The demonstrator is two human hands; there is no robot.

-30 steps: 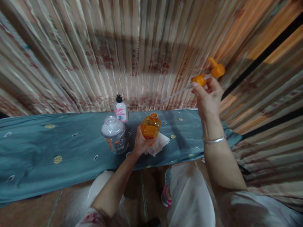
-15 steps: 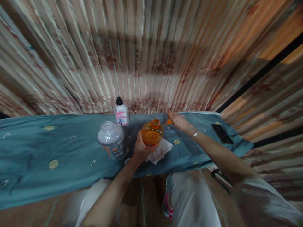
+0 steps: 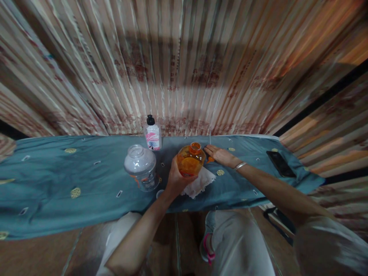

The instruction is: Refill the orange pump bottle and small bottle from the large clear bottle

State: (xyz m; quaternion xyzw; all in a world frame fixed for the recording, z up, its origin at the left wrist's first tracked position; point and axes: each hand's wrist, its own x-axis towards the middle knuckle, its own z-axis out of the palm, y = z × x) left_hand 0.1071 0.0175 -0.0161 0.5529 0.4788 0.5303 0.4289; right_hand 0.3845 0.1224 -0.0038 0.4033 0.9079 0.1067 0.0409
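My left hand (image 3: 179, 178) is wrapped round the lower near side of a see-through orange bottle (image 3: 191, 161). The bottle's neck is uncapped and its body is tilted slightly. Just right of it, low over the cloth, my right hand (image 3: 220, 155) has its fingers round an orange pump top (image 3: 210, 159). A thin clear tube rises above those fingers, and part of the pump top is hidden by them. A crumpled white cloth (image 3: 199, 184) lies beneath and beside the bottle. Left of my left hand stands a large clear plastic jar (image 3: 140, 166) with an open mouth.
A clear bottle with a black cap and pink label (image 3: 153, 136) stands behind the jar. A small round lid (image 3: 160, 194) lies by my left wrist. A black phone (image 3: 281, 164) rests at the right end of the blue tablecloth (image 3: 94, 184). A pleated curtain (image 3: 161, 69) hangs behind.
My right hand has come down a little beside the bottle, and its palm has turned more upward, with the orange pump top beneath its fingers. My left hand still holds the bottle.
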